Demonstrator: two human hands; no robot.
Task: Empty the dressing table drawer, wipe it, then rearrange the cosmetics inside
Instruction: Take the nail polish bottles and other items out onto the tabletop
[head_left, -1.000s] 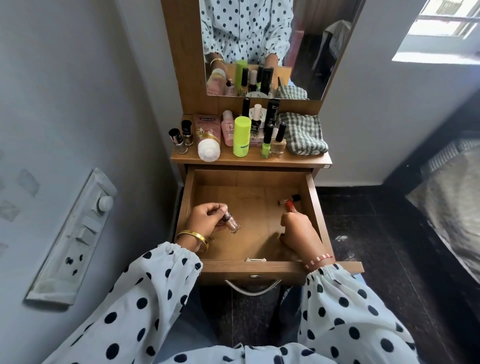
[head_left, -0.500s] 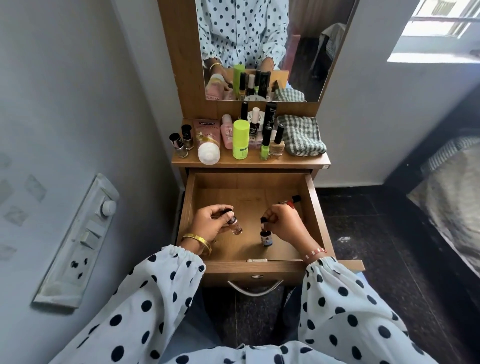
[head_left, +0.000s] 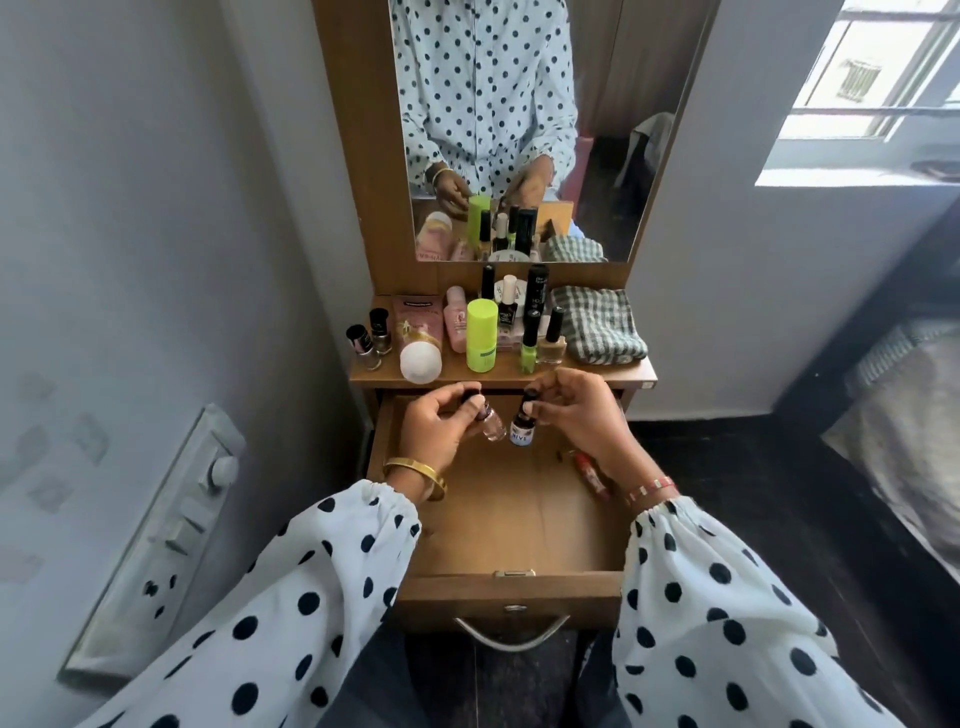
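**Two small bottles lifted toward the shelf, one red item left in the drawer**

Both hands are raised above the far end of the open drawer (head_left: 519, 525), just below the front edge of the shelf (head_left: 613, 375) in the middle of the frame. The left hand (head_left: 441, 431) pinches a clear small bottle (head_left: 491, 423) by its dark cap; the bottle hangs tilted, its bottom pointing down and to the right. The right hand (head_left: 571, 415) pinches a second small bottle (head_left: 521, 434) with a white and blue label, also by the cap, and this one hangs almost upright. The two bottles are just beside each other between the hands.

The shelf lies directly above the hands in the picture. It is already crowded with other cosmetics, for example the green bottle (head_left: 481, 335) in the centre, and a folded checked cloth (head_left: 597, 332) takes the right part. I judge the free strip along the front edge is the likely place for both bottles, and each hand is about equally near to it.

In the drawer, one red item (head_left: 589, 473) lies flat by the right wall, under the right wrist, with its long axis running from upper left to lower right. The right hand is clearly the nearer one for it. So the emptying seems almost finished.
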